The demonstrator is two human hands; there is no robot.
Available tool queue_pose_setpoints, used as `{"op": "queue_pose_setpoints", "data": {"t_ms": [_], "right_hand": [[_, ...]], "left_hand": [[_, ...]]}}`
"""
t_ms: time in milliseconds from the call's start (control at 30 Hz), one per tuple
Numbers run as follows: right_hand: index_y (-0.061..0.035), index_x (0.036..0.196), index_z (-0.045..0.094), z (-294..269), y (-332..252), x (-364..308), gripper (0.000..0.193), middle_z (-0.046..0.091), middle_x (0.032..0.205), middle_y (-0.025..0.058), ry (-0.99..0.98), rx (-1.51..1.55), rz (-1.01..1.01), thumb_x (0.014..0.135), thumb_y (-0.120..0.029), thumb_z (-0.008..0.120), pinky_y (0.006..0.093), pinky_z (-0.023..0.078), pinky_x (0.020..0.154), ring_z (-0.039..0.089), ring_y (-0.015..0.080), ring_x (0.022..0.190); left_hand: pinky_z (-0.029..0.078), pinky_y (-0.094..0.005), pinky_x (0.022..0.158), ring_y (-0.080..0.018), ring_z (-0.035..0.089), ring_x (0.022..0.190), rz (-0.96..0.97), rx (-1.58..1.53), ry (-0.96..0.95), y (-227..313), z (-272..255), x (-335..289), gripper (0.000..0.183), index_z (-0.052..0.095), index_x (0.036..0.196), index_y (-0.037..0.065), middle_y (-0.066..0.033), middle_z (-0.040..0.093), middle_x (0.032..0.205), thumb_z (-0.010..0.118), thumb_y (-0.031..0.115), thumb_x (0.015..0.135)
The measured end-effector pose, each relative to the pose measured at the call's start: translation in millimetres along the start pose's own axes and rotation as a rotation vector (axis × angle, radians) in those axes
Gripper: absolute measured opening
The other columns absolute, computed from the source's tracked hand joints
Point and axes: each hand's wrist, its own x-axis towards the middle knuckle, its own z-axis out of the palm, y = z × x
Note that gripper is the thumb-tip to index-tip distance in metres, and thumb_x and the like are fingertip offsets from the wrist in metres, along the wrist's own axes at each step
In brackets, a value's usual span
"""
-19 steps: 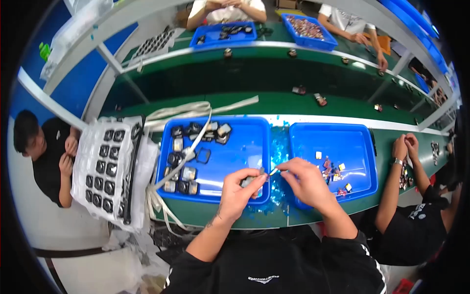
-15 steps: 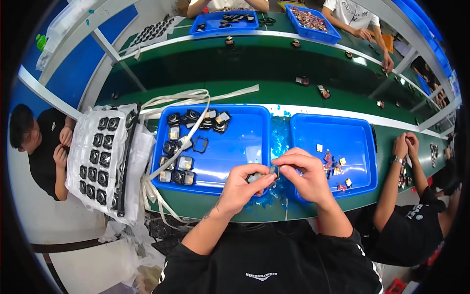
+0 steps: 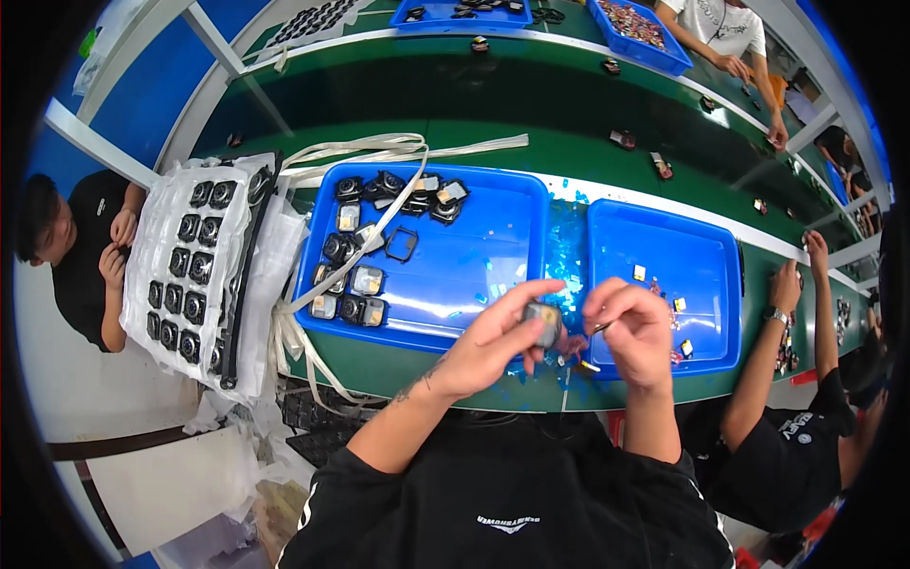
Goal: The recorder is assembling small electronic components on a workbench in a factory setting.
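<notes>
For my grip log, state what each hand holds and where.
Left hand: squarish, dark grey case, by its left side. Right hand: thin, dark piece between fingertips, held part unclear.

white lettering (image 3: 508,523) on black shirts (image 3: 455,474)

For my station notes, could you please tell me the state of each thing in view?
Left hand: closed on a unit
Right hand: pinching a thin item, blurred
Left tray: partly filled
Right tray: partly filled
Strap: draped across left tray
Flecks: scattered between trays
White sheet: holding rows of black units
</notes>
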Motion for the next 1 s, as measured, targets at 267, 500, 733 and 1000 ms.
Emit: {"op": "queue_pose_setpoints", "data": {"t_ms": [267, 500, 733, 1000], "right_hand": [[-0.0007, 0.095, 0.070, 41, -14, 9, 0.018, 0.067, 0.083, 0.0107, 0.086, -0.834, -0.058, 0.078, 0.006, 0.070, 0.0297, 0.051, 0.062, 0.065, 0.0214, 0.071], [-0.0023, 0.088, 0.068, 59, -23, 14, 0.013, 0.066, 0.078, 0.0101, 0.142, -0.998, -0.028, 0.077, 0.004, 0.071, 0.0347, 0.049, 0.062, 0.064, 0.0268, 0.069], [-0.0023, 0.083, 0.067, 53, -14, 16, 0.011, 0.067, 0.078, 0.0100, 0.099, -1.013, -0.160, 0.075, 0.004, 0.071, 0.0354, 0.049, 0.062, 0.065, 0.0281, 0.069], [-0.0045, 0.078, 0.064, 48, -13, 15, 0.015, 0.063, 0.071, 0.0056, 0.119, -1.043, -0.126, 0.070, -0.001, 0.076, 0.0359, 0.042, 0.059, 0.059, 0.0250, 0.062]], "left_hand": [[0.036, -0.0357, 0.108, -0.0232, 0.048, 0.128, 0.300, 0.179, 0.178, -12, 7, 1, 0.058, 0.020, 0.150, -0.001, -0.0204, 0.048, 0.138, 0.040, -0.007, 0.095], [0.037, -0.0351, 0.108, -0.0229, 0.048, 0.128, 0.364, 0.233, 0.187, -17, 10, 1, 0.050, 0.031, 0.143, -0.003, -0.0207, 0.046, 0.140, 0.039, -0.010, 0.095], [0.036, -0.0352, 0.110, -0.0237, 0.047, 0.130, 0.311, 0.199, 0.201, -17, 15, 1, 0.046, 0.034, 0.140, -0.005, -0.0193, 0.046, 0.140, 0.038, -0.011, 0.094], [0.035, -0.0373, 0.111, -0.0263, 0.044, 0.133, 0.304, 0.288, 0.188, -19, 15, -1, 0.047, 0.034, 0.141, -0.006, -0.0216, 0.044, 0.142, 0.039, -0.011, 0.095]]}}
